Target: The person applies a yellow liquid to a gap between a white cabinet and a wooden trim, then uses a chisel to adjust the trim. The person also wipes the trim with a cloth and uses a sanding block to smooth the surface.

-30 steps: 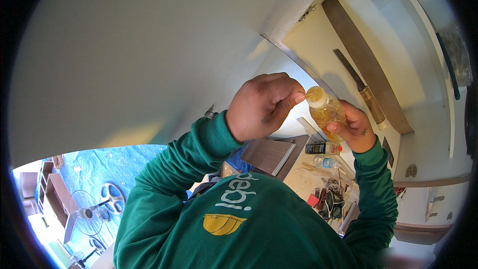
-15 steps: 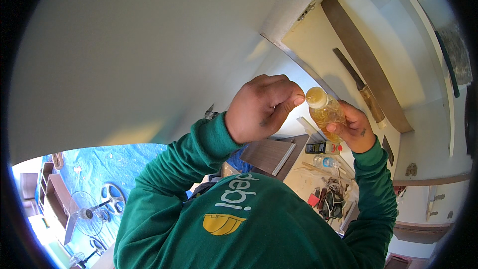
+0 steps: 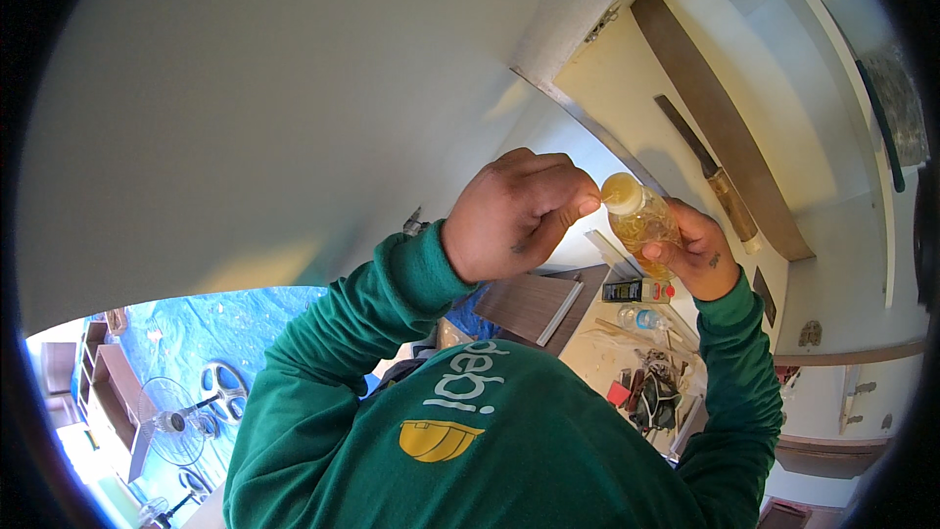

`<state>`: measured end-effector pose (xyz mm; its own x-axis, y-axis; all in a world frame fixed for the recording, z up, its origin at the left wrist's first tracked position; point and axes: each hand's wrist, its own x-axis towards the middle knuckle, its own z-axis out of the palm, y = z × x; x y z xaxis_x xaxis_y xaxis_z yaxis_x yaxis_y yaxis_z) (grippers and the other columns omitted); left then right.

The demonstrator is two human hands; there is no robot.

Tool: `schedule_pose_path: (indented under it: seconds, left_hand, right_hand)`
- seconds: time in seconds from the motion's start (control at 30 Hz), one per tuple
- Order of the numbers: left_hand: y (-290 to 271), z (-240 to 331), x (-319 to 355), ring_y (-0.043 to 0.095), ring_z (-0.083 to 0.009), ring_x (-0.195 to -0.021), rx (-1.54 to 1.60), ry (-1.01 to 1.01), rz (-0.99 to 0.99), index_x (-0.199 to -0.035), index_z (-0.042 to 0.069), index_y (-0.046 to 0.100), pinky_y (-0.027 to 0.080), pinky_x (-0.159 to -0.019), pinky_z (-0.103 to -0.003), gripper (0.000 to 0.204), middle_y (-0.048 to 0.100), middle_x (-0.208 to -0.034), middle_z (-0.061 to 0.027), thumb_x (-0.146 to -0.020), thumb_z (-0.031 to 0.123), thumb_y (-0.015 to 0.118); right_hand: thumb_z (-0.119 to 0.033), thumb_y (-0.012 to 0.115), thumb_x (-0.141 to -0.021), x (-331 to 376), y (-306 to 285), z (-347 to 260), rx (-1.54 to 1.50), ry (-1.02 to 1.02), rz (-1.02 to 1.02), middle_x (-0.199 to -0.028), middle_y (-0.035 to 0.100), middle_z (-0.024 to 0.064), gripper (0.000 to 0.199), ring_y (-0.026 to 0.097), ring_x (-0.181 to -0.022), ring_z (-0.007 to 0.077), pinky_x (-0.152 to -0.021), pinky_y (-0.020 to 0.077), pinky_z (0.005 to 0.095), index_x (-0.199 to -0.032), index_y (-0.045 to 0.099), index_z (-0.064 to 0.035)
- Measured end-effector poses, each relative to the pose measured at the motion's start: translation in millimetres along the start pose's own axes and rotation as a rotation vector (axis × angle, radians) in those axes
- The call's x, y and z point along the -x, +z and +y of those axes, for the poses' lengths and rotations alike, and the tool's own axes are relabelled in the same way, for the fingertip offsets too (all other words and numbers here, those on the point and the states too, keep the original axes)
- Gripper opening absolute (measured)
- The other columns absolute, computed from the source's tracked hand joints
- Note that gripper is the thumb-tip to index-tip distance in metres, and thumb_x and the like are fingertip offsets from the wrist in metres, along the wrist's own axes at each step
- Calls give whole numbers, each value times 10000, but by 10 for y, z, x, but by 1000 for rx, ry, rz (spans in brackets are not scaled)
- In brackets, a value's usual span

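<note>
My right hand [image 3: 707, 257] is wrapped round a clear plastic bottle [image 3: 648, 227] of amber-yellow liquid or glue, which tilts with its pale cap [image 3: 622, 193] up and toward the left. Against the cap's outer end, the thumb and forefinger of my left hand [image 3: 524, 216] are pinched together. The other left fingers are curled in. Whatever lies inside the pinch is too small or hidden to make out.
A chisel-like tool with a wooden handle [image 3: 732, 206] lies on the cabinet panel beside a long brown strip [image 3: 720, 118]. Below are a cluttered bench with a clear bottle [image 3: 641, 318], a dark can [image 3: 627, 291] and tools [image 3: 654, 397]. A fan [image 3: 174, 421] stands at lower left.
My left thumb and fingertips have shifted very slightly downward at the cap. The bottle in my right hand stays almost where it was.
</note>
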<state>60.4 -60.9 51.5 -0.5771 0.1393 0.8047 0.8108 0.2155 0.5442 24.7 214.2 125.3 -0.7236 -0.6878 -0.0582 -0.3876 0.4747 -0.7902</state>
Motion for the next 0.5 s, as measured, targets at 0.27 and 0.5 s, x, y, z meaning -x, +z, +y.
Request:
schedule_pose_path:
  seconds: [0.27,0.5]
  left_hand:
    - [35,-85,27,626,-272,-716,95,-6,-15,-930,22,667,483,-676,-374,31,676,-841,-109,-927,51,658]
    - [43,-48,25,621,-267,-722,112,-13,-7,-935,24,674,481,-678,-373,36,678,-850,-108,-925,57,661]
  right_hand:
    - [-234,713,-937,-8,9,58,-38,14,3,-1088,670,97,426,615,-990,155,-894,489,306,-1252,589,24]
    - [-242,714,-938,-8,3,91,-35,9,14,-1092,671,100,436,614,-991,152,-892,490,302,-1258,589,26]
